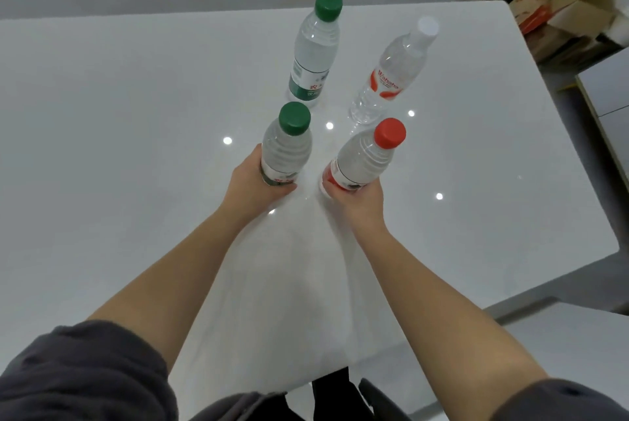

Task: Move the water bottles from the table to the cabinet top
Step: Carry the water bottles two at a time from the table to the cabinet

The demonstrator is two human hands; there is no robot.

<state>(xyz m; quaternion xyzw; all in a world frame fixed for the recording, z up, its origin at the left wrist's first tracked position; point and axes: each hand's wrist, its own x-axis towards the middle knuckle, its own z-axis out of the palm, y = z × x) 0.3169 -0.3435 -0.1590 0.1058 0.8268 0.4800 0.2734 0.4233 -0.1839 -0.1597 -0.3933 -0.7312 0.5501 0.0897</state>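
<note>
Left hand (253, 179) wrapped round near green-cap bottle (286, 152), right hand (354, 196) gripping red-cap bottle (364, 158), both mid-table (119, 114). Other green-cap bottle (315, 49) and white-cap bottle (391, 73) upright toward far edge.

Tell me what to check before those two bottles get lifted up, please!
1. Left hand wrapped round the near green-capped bottle: ok.
2. Right hand wrapped round the red-capped bottle: ok.
3. Caps on both held bottles: ok; screwed tight: cannot tell.
4. Far green-capped bottle and white-capped bottle upright on the table, apart from the held pair: ok.
5. Room on the cabinet top: cannot tell.
</note>
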